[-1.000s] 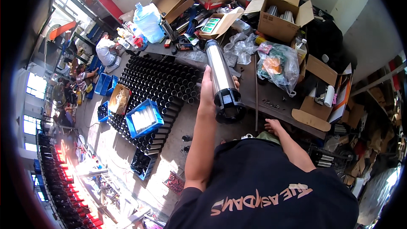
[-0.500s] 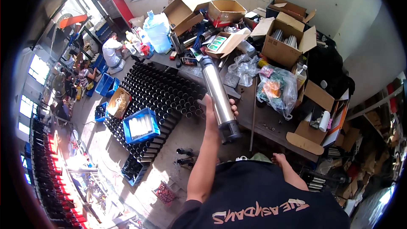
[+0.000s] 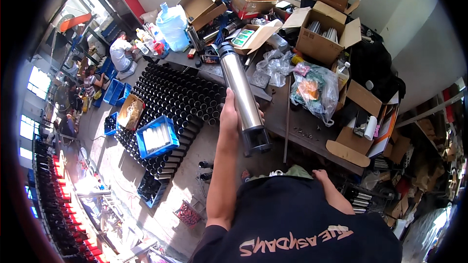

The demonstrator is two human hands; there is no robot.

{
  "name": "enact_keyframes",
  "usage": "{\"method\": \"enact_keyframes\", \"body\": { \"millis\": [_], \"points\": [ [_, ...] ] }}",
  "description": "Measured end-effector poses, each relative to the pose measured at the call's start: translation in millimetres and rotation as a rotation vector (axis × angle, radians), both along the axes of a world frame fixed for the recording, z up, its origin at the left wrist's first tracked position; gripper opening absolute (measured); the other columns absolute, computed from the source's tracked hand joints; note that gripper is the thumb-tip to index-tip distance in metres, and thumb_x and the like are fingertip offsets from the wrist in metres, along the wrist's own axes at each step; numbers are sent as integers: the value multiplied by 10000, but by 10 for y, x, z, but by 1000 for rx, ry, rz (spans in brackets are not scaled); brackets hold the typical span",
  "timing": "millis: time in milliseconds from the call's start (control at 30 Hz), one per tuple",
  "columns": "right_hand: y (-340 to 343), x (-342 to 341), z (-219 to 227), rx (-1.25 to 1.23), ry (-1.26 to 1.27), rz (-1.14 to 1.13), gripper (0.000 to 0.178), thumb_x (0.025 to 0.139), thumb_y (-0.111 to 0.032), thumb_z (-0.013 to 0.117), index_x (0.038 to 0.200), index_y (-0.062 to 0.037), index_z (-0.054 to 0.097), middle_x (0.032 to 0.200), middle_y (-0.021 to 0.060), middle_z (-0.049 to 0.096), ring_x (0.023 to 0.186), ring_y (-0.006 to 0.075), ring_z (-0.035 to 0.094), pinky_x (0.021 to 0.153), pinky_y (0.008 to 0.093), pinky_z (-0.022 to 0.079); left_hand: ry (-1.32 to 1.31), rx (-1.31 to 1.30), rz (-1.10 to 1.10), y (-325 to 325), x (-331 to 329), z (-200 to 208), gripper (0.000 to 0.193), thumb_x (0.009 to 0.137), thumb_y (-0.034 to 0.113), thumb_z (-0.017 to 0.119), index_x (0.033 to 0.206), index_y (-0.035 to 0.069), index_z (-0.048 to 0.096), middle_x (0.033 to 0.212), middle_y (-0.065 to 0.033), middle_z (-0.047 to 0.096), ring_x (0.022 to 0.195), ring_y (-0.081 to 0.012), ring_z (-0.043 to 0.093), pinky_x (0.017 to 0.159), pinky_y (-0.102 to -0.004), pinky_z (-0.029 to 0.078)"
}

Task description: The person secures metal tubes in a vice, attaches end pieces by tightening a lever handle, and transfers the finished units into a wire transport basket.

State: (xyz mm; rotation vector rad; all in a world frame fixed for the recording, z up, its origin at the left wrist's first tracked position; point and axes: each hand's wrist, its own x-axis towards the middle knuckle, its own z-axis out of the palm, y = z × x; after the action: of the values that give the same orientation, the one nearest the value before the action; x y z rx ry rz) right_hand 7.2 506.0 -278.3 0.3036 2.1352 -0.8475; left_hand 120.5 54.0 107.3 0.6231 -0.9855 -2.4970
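Steel cyl. [image 3: 241, 90] more side-on vs 1 s ago, L grip [image 3: 229, 117] curled to its width, holding; R grip's [image 3: 320, 174] state unclear.

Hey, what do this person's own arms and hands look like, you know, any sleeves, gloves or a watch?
The left hand and right hand are bare, with no gloves, and I see no watch or band on either wrist. The black shirt has short sleeves, leaving both forearms uncovered. Pale lettering runs across it.
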Motion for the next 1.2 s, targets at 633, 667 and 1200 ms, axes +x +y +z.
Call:
{"method": "enact_keyframes", "body": {
  "millis": [633, 667, 1200],
  "points": [
    [-75, 57, -25, 89, 14, 166, 371, 880, -303, 708, 1028, 37, 727, 921, 143, 744, 785, 238, 702, 747, 364, 543, 339, -85, -108, -4, 89, 18, 821, 955, 756, 320, 1343, 47, 463, 1142, -159, 606, 911, -303, 675, 750, -473, 597],
    [50, 34, -95, 110, 42, 201, 378, 888, -329, 696, 1050, 11, 735, 924, 134, 752, 777, 234, 710, 741, 362, 550, 266, -308, 119, 57, 111, 147, 894, 926, 797, 254, 1340, 33, 464, 1188, -170, 618, 973, -313, 688, 785, -478, 610],
    [-109, -170, 34, -76, -62, 57, 347, 937, -221, 676, 1138, 59, 642, 880, 164, 705, 668, 231, 654, 596, 348, 526, 535, 220, -17, 129, -79, -118, 865, 921, 813, 313, 1372, 84, 431, 922, -131, 586, 737, -268, 612, 678, -440, 532]
  ]
}}
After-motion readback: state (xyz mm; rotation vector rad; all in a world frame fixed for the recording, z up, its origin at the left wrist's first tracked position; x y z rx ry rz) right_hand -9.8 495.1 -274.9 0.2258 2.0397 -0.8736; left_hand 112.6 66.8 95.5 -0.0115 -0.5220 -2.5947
